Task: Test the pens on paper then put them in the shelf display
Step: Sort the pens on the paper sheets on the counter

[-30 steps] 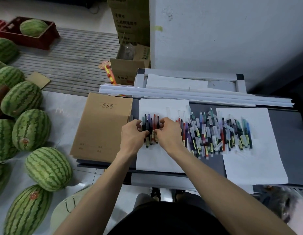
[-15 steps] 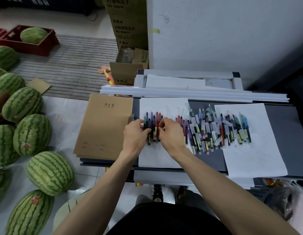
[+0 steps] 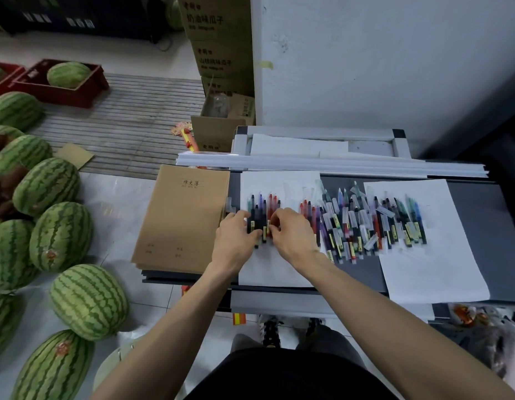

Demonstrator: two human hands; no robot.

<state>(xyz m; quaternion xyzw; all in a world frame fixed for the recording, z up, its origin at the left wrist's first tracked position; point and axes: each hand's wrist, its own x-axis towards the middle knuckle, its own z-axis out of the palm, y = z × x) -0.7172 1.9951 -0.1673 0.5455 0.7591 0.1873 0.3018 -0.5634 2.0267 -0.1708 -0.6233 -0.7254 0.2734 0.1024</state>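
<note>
Still bunching pens (image 3: 261,212) on paper (image 3: 273,269) by worktop (image 3: 496,226) left edge: gripping with left hand (image 3: 234,243), pinching with right hand (image 3: 294,235), packed tighter than before.

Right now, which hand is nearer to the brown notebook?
Left. The left hand is just beside the right edge of the notebook, on the small pen bunch; the right hand is farther right, on the bunch's other side.

Grey table (image 3: 481,226) bears paper sheets (image 3: 441,264), pens (image 3: 363,226) (many), brown notebook (image 3: 181,220).
</note>
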